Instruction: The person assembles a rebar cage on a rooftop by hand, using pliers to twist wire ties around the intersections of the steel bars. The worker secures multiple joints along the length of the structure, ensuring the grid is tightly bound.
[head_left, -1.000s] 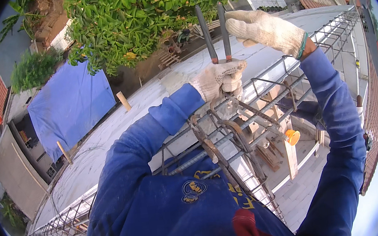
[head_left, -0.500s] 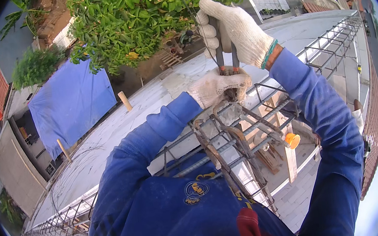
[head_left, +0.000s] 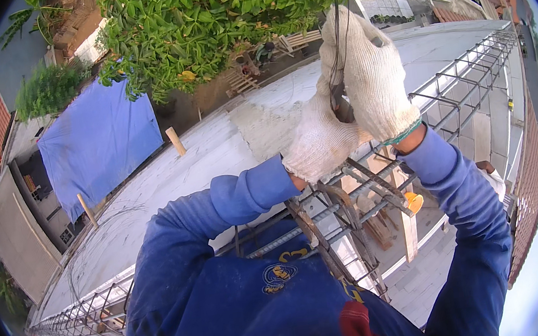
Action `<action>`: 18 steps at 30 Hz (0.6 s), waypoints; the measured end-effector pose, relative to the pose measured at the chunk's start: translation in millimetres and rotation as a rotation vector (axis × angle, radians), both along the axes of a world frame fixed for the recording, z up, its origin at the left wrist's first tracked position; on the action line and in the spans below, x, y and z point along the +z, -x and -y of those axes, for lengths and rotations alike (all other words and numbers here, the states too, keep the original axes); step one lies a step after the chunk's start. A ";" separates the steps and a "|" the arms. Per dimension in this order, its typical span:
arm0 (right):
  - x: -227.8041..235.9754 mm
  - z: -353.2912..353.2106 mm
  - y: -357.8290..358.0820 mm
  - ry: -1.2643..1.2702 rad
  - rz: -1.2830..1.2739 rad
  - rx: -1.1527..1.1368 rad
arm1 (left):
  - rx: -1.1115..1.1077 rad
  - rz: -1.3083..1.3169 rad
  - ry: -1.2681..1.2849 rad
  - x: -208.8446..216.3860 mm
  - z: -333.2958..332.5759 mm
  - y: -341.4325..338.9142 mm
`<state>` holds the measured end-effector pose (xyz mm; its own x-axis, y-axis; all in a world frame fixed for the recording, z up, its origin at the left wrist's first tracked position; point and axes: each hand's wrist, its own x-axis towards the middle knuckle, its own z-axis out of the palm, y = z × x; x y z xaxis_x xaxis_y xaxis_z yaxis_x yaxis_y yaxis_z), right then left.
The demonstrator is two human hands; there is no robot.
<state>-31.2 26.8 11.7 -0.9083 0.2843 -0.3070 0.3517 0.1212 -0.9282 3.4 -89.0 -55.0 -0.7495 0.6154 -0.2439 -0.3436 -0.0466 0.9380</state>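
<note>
My hands, both in white knitted gloves, are closed and close together above a steel rebar cage [head_left: 347, 215]. A bundle of thin dark tie wires [head_left: 342, 40] rises between them, past the top of the picture. At its lower end, the wires run to the fingers of my left hand [head_left: 320, 137]. My right hand [head_left: 377, 76] is wrapped round the pincers [head_left: 341, 105]; only a dark metal part of them shows between the gloves. Rusty bent bars [head_left: 344, 216] cross the cage below, in front of my chest.
The rebar cage stretches away to far right [head_left: 471, 75] and near left [head_left: 87, 315]. A pale slab [head_left: 197, 176] lies beyond it, with wooden stakes [head_left: 176, 141] near its edge. Further off are a blue tarp [head_left: 104, 150] and a leafy tree [head_left: 200, 30]. An orange cap [head_left: 413, 202] sits near the cage.
My right hand has come down and turned, covering most of the pincers. My left hand has tilted upward beside it. The wire bundle now stands upright between the gloves.
</note>
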 end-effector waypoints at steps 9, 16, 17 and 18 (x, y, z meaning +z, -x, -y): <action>6.2 22.3 6.2 -0.187 -0.022 -0.130 | 0.316 0.427 -0.501 -62.9 -59.3 -19.9; 21.9 -35.5 12.9 -0.012 0.089 0.182 | -0.072 0.378 -0.381 -34.8 -29.7 12.3; 23.3 -50.5 17.3 0.096 0.088 0.252 | -0.136 0.472 -0.449 -38.5 -28.3 14.4; 23.9 -59.1 23.2 0.204 0.088 0.320 | -0.163 0.533 -0.488 -40.3 -26.0 16.9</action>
<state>-54.4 86.0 35.6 -0.9088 -0.0839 -0.4088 0.4055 0.0536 -0.9125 -13.5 -62.9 -95.3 -0.4957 0.8403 -0.2194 -0.7845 -0.3248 0.5282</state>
